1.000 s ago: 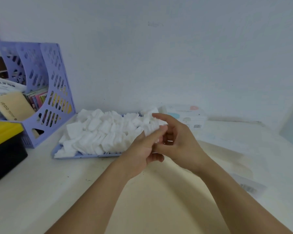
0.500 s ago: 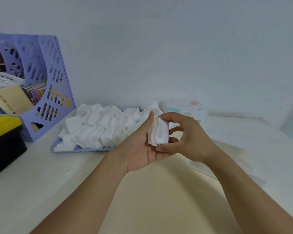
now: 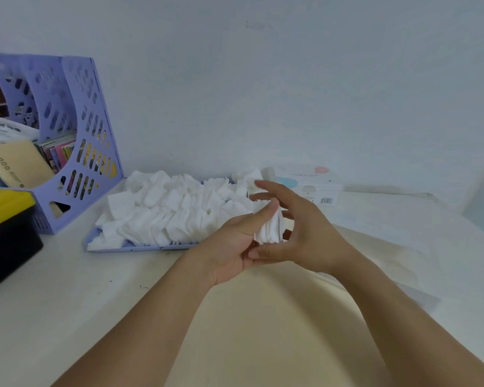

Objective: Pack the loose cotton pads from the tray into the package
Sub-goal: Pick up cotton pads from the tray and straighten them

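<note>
Holding a small stack of cotton pads (image 3: 268,227) upright, the left hand (image 3: 235,247) has its thumb pressed along the near face of the stack while the curled fingers support it from below and behind. The right hand (image 3: 305,233) meets it from the other side: its thumb lies under the stack's lower edge, touching the left fingers, and its other fingers are spread and loosely bent above and beyond the pads, so whether they touch the stack cannot be told. Both hands hover above the table (image 3: 67,317), near its middle, just in front of the tray.

From this head view, the pale purple tray (image 3: 140,246) lies toward the table's far edge, close to the wall, and is heaped with loose cotton pads (image 3: 173,208) that cover nearly all of it and spill over its left end. Just beyond the tray's right end, against the wall, stands the white package (image 3: 310,182) with pastel marks and a barcode on its front face.

At the far left corner a purple perforated file rack (image 3: 76,141) holds papers and booklets. In front of it, at the left edge, sits a black box with a yellow lid (image 3: 6,219). Pale sheets of paper (image 3: 389,233) lie flat toward the right edge.
</note>
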The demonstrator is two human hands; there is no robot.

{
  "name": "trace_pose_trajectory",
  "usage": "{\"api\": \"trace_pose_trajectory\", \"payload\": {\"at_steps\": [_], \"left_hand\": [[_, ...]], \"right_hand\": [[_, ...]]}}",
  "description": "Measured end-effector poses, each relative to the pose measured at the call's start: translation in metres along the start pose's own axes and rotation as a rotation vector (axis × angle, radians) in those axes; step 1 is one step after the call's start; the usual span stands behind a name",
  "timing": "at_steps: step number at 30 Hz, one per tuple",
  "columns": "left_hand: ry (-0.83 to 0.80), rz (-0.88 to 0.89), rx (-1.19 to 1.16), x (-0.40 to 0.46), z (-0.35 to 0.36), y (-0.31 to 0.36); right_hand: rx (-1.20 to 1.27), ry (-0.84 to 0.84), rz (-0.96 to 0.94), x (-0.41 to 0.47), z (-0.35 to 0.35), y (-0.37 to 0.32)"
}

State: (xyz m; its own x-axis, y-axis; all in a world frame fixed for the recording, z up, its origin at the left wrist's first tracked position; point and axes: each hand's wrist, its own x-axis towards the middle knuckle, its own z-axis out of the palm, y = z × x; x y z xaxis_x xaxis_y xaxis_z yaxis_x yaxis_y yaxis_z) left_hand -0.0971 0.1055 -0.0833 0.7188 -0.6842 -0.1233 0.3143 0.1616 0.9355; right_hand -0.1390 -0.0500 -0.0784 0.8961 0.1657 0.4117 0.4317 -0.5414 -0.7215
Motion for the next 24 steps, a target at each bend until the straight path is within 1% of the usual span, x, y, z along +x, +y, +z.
{"api": "trace_pose_trajectory", "payload": {"at_steps": [2, 8, 10, 12, 13, 14, 15, 16, 18, 19, 20, 21, 22, 24], "left_hand": [[-0.017, -0.013, -0.002, -0.001, 0.001, -0.001], [-0.018, -0.004, -0.018, -0.001, 0.002, -0.005], [-0.011, -0.010, -0.007, -0.002, 0.001, -0.004], [0.012, 0.011, -0.038, -0.003, -0.001, 0.002], [0.042, 0.040, -0.100, -0.004, -0.005, 0.007], [0.101, 0.077, -0.179, -0.005, -0.010, 0.015], [0.186, 0.137, -0.232, -0.005, -0.020, 0.023], [0.294, 0.217, -0.231, -0.004, -0.031, 0.030], [0.532, 0.382, -0.107, -0.004, -0.053, 0.039], [0.629, 0.437, -0.055, -0.004, -0.061, 0.040], [0.685, 0.467, -0.047, -0.004, -0.066, 0.039], [0.705, 0.477, -0.063, -0.004, -0.067, 0.039], [0.697, 0.466, -0.083, -0.004, -0.065, 0.036], [0.642, 0.432, -0.146, -0.006, -0.062, 0.035]], "right_hand": [[-0.015, 0.020, -0.004, 0.001, 0.003, 0.000], [0.044, 0.042, -0.039, 0.002, 0.011, 0.002], [0.035, 0.008, -0.019, 0.003, 0.013, 0.002], [0.069, -0.075, 0.006, 0.001, 0.010, 0.002], [0.102, -0.091, 0.013, 0.001, 0.006, 0.002], [0.136, -0.067, 0.024, 0.000, 0.001, 0.000], [0.152, -0.001, 0.034, 0.000, -0.002, -0.001], [0.131, 0.105, 0.043, 0.001, -0.005, -0.001], [-0.064, 0.313, 0.088, 0.005, -0.001, -0.001], [-0.183, 0.354, 0.143, 0.010, 0.006, -0.002], [-0.267, 0.340, 0.220, 0.014, 0.014, -0.004], [-0.314, 0.297, 0.309, 0.019, 0.021, -0.007], [-0.324, 0.247, 0.393, 0.023, 0.027, -0.009], [-0.277, 0.172, 0.486, 0.033, 0.033, -0.014]]}}
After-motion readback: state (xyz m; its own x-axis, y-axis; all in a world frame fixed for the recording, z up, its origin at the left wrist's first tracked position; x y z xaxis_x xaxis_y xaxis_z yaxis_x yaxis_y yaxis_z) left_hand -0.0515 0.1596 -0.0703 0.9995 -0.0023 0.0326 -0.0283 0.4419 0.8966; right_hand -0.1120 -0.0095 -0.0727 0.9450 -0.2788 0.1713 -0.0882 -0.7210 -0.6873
